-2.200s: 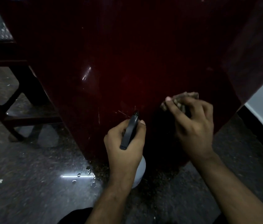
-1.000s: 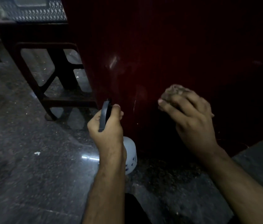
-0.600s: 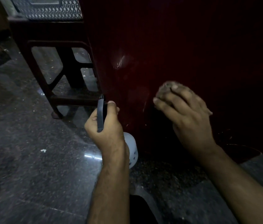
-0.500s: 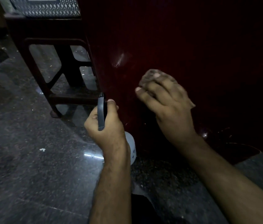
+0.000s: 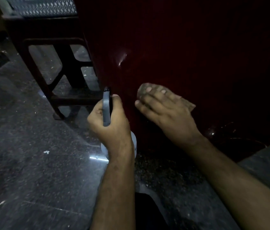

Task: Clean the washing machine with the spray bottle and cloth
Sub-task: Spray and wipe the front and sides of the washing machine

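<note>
The washing machine's dark red side panel [image 5: 189,47] fills the upper right. My right hand [image 5: 167,112] lies flat on a brownish cloth [image 5: 142,90] and presses it against the lower part of the panel; cloth edges show past my fingertips and at the hand's right side. My left hand [image 5: 112,125] grips the spray bottle [image 5: 106,108] just left of the panel's corner edge, with the dark trigger head pointing up. The bottle's white body [image 5: 134,143] peeks out below my palm, close to the floor.
A dark wooden stand [image 5: 48,80] with crossbars is at the left beside the machine, with a patterned mat [image 5: 44,7] on top. The dark polished stone floor [image 5: 31,163] has grit [image 5: 164,171] at the machine's foot. A grey raised step [image 5: 267,156] sits at the right.
My right hand slid the cloth leftward along the panel, up a little, then slightly back down. My left hand kept the spray bottle almost still.
</note>
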Demonstrator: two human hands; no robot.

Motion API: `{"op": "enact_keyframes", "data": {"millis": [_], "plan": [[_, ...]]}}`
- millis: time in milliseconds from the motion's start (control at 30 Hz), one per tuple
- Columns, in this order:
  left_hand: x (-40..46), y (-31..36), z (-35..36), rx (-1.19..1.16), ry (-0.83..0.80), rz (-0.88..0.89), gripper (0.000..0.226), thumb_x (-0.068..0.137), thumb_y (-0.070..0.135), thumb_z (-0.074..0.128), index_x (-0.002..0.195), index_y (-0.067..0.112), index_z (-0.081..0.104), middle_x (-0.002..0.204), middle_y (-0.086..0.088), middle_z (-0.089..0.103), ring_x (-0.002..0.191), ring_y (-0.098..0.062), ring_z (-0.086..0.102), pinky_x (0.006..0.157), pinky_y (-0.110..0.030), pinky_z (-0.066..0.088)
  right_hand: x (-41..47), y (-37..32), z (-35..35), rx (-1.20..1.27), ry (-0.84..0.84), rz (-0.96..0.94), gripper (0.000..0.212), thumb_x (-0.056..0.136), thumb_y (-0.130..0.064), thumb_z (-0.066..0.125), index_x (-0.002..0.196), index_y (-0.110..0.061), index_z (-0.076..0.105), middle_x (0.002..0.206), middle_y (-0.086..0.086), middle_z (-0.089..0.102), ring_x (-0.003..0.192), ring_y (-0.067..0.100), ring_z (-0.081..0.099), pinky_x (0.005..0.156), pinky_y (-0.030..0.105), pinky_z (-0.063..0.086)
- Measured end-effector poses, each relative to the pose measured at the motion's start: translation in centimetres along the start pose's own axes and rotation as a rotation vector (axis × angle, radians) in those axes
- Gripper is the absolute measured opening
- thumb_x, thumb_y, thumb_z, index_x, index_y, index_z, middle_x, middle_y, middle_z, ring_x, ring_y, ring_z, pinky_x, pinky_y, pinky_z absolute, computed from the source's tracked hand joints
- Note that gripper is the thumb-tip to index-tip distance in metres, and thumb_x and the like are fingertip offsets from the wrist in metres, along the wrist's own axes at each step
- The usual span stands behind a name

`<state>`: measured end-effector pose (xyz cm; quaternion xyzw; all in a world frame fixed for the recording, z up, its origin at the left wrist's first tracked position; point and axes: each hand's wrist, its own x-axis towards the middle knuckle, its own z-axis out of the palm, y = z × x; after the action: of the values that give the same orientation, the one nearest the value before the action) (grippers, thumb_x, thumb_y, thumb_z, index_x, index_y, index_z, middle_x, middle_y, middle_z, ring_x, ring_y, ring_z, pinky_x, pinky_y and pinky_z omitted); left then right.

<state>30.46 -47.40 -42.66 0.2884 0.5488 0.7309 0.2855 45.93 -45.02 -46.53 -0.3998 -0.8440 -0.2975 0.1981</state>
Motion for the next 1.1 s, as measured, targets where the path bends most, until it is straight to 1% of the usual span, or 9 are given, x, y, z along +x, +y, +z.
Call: {"op": "enact_keyframes", "data": {"millis": [67,167,333,467,600,700,800,933,1100], "plan": [[-0.8,0.5,0.5,0.016,-0.063,-0.003,0.039,0.098,0.014,0.069,0.076,-0.015,0.055,0.066,-0.008,0.053,0.062,-0.022,0.047,0.052,-0.020,0.041,-2.2,1.2,-0.1,-0.041,-0.152,-0.124,0.049,0.099,-0.013,0.060,0.147,-0.017,0.052,0.155,0.006,0.049,0.145,0.026,0.042,0.121,0.041,0.020],[-2.2,1.1,1.1,0.077,-0.223,0.001,0.037,0.096,0.015,0.068,0.080,-0.016,0.056,0.065,-0.011,0.054,0.058,-0.024,0.043,0.046,-0.024,0.034,-5.4,3.7,-2.6,-0.073,-0.163,-0.092,0.048,0.099,-0.015,0.057,0.146,-0.019,0.054,0.153,0.004,0.052,0.142,0.025,0.044,0.117,0.040,0.025],[-5.9,1.8,2.4,0.199,-0.536,0.027,0.036,0.093,0.011,0.066,0.071,-0.012,0.050,0.056,-0.012,0.041,0.050,-0.016,0.035,0.045,-0.021,0.029,-10.4,9.2,-7.6,-0.012,0.070,0.239,0.039,0.104,-0.010,0.049,0.141,-0.017,0.060,0.140,0.007,0.061,0.130,0.032,0.055,0.104,0.053,0.046],[-8.5,1.2,3.9,0.233,-0.689,0.014,0.034,0.095,0.010,0.065,0.072,-0.012,0.053,0.056,-0.016,0.041,0.050,-0.014,0.035,0.046,-0.019,0.028,-13.3,10.0,-9.9,-0.130,0.127,0.601,0.040,0.094,0.002,0.064,0.132,-0.010,0.063,0.129,0.015,0.059,0.114,0.040,0.046,0.094,0.048,0.042],[-11.8,0.9,6.1,0.235,-0.822,-0.055,0.035,0.097,0.011,0.064,0.073,-0.009,0.051,0.059,-0.018,0.040,0.051,-0.016,0.035,0.047,-0.021,0.028,-14.6,9.9,-11.2,-0.073,0.050,0.594,0.032,0.096,-0.008,0.061,0.126,-0.012,0.068,0.124,0.013,0.062,0.106,0.038,0.045,0.086,0.044,0.043],[-14.0,-0.1,7.6,0.247,-0.898,-0.072,0.035,0.098,0.012,0.064,0.072,-0.007,0.052,0.060,-0.019,0.041,0.052,-0.016,0.037,0.048,-0.021,0.029,-15.5,10.5,-11.2,-0.061,-0.063,0.501,0.030,0.099,-0.026,0.055,0.124,-0.018,0.070,0.124,0.003,0.065,0.106,0.036,0.051,0.084,0.041,0.046],[-15.8,-0.9,8.6,0.244,-0.951,-0.087,0.036,0.099,0.014,0.065,0.072,-0.005,0.053,0.066,-0.026,0.046,0.055,-0.022,0.040,0.050,-0.024,0.033,-17.6,11.4,-11.4,-0.074,-0.129,0.497,0.031,0.096,-0.029,0.053,0.121,-0.020,0.071,0.119,0.001,0.065,0.103,0.031,0.050,0.080,0.039,0.046],[-17.5,-1.1,9.5,0.259,-0.979,-0.114,0.036,0.097,0.017,0.065,0.070,-0.005,0.052,0.060,-0.021,0.043,0.053,-0.021,0.040,0.049,-0.026,0.033,-18.9,12.1,-11.8,-0.100,-0.024,0.719,0.032,0.092,-0.014,0.062,0.124,-0.014,0.068,0.119,0.009,0.059,0.104,0.034,0.043,0.068,0.042,0.052],[-18.2,-1.3,9.9,0.273,-0.936,-0.134,0.040,0.093,0.016,0.066,0.063,0.001,0.045,0.054,-0.005,0.040,0.050,-0.017,0.036,0.047,-0.026,0.030,-17.7,11.5,-11.6,-0.033,0.055,0.724,0.036,0.097,-0.022,0.052,0.129,-0.015,0.067,0.125,0.006,0.058,0.113,0.032,0.045,0.080,0.032,0.045]]}}
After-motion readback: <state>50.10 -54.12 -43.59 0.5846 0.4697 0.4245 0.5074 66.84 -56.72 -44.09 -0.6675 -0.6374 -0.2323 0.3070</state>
